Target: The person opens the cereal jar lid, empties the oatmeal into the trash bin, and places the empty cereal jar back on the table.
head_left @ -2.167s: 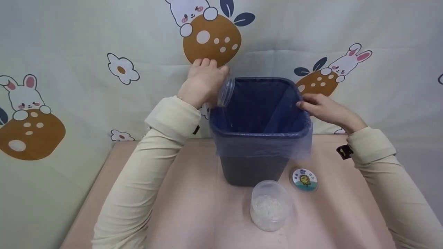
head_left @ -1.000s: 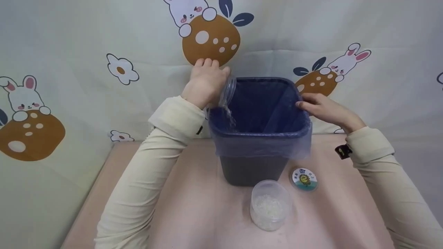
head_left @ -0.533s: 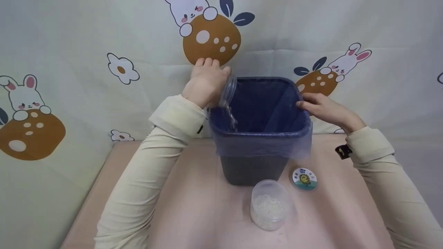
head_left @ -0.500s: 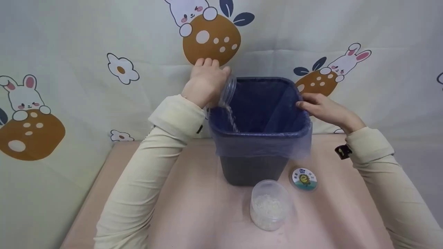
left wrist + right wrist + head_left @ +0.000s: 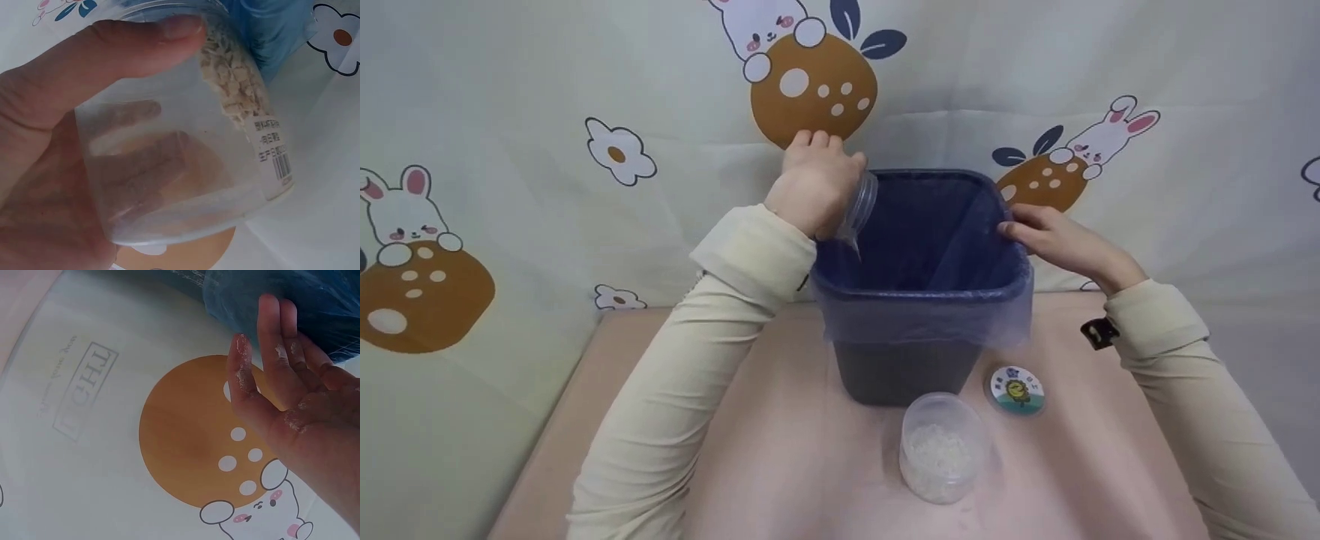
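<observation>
My left hand [image 5: 817, 184] grips a clear plastic jar [image 5: 861, 202], tipped with its mouth over the left rim of a grey trash bin [image 5: 907, 371] lined with a blue bag [image 5: 930, 319]. In the left wrist view, pale beige flakes [image 5: 233, 79] lie along the jar's side towards its mouth, and the thumb lies across the jar. A thin trickle hangs below the mouth. My right hand [image 5: 1061, 240] holds the bin's right rim, thumb tip over the edge. Its other fingers [image 5: 275, 349] are fairly straight by the bag, with white residue on the skin.
In front of the bin stands a clear tub [image 5: 941, 457] partly filled with whitish bits. A round lid with a sunflower picture [image 5: 1017, 390] lies to its right on the pink tabletop [image 5: 780, 450]. Close behind hangs a rabbit-print curtain [image 5: 697, 82].
The left hand has shifted slightly right over the bin with the jar. Flakes began falling about a second ago, and the stream is now shorter. The right hand has stayed on the rim.
</observation>
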Motion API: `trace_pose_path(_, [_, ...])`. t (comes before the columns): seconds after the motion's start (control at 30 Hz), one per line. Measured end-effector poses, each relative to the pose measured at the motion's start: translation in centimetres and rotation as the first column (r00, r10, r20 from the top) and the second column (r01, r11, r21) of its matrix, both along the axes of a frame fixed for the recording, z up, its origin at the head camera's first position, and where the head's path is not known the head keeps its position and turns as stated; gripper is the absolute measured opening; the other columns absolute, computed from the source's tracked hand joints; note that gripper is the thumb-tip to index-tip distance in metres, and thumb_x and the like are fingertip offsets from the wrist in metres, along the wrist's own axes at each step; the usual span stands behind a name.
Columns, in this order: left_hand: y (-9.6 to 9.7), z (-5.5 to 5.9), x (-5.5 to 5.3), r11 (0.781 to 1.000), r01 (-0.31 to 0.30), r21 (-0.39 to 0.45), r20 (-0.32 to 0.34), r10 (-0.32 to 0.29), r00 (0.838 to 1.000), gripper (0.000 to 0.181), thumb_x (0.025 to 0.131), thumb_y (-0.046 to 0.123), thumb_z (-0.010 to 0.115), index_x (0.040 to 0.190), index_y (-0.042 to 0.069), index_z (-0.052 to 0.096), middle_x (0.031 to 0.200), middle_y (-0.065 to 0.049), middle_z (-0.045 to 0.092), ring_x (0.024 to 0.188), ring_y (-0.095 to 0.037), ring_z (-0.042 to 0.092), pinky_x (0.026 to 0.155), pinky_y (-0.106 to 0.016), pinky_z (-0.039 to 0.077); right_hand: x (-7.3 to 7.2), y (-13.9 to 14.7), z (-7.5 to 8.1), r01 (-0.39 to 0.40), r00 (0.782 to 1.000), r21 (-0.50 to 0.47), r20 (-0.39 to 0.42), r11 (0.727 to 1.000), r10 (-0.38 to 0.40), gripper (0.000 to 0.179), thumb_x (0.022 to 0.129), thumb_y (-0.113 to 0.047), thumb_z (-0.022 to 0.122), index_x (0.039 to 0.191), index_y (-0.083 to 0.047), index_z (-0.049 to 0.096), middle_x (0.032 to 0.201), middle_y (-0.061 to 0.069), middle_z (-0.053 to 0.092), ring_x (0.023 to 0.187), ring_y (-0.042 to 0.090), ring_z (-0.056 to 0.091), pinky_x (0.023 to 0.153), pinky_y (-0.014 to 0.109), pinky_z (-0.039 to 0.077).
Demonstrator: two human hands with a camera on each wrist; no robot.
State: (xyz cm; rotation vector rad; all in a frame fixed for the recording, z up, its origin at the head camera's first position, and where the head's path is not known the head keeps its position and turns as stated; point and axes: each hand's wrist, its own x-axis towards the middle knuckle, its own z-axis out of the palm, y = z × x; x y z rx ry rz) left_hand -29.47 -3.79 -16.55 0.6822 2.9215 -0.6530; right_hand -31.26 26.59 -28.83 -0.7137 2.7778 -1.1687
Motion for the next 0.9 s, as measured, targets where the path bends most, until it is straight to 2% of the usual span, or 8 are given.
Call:
trace_pose_path(0.1, [-0.04,0.02,-0.02,1.0,0.002,-0.001,0.007,-0.002,1.0,0.07,0.075,0.027,0.077,0.132,0.006,0.043,0.128,-0.02,0.045,0.118,-0.036,0.038,0.103,-0.046,0.026,-0.03,-0.01,-0.03,0.0,1.0,0.002,0.002,1.0,0.0,0.024,0.101,-0.017,0.045,0.106,0.002,0.057,0.095,0.008,0.057,0.083,0.015,0.054,0.071,0.023,0.045])
trace_pose_path(0.33, [-0.71,0.03,-0.2,0.999,-0.018,0.03,0.033,0.017,0.999,0.073,0.07,0.017,0.08,0.13,0.005,0.042,0.125,-0.019,0.046,0.117,-0.035,0.038,0.102,-0.046,0.027,0.01,-0.1,0.05,-0.007,1.0,0.009,0.0,1.0,0.007,0.023,0.101,-0.018,0.045,0.105,0.001,0.057,0.094,0.007,0.056,0.083,0.016,0.051,0.07,0.025,0.041])
trace_pose_path(0.6, [-0.04,0.01,-0.04,1.0,-0.009,-0.01,0.009,0.01,1.0,0.068,0.074,0.019,0.076,0.13,0.005,0.042,0.128,-0.02,0.045,0.118,-0.035,0.037,0.104,-0.046,0.025,0.04,0.03,0.1,-0.005,1.0,0.002,-0.015,1.0,0.005,0.02,0.101,-0.017,0.045,0.102,0.0,0.056,0.089,0.006,0.053,0.08,0.017,0.049,0.067,0.026,0.04])
trace_pose_path(0.9, [0.15,-0.17,0.01,1.0,-0.02,-0.009,0.0,0.02,1.0,0.068,0.077,0.021,0.074,0.134,0.006,0.041,0.131,-0.02,0.044,0.121,-0.035,0.036,0.105,-0.047,0.024,-0.04,0.11,-0.09,-0.002,1.0,-0.003,0.002,1.0,0.002,0.022,0.101,-0.017,0.045,0.105,0.001,0.057,0.095,0.008,0.057,0.085,0.016,0.053,0.072,0.023,0.045])
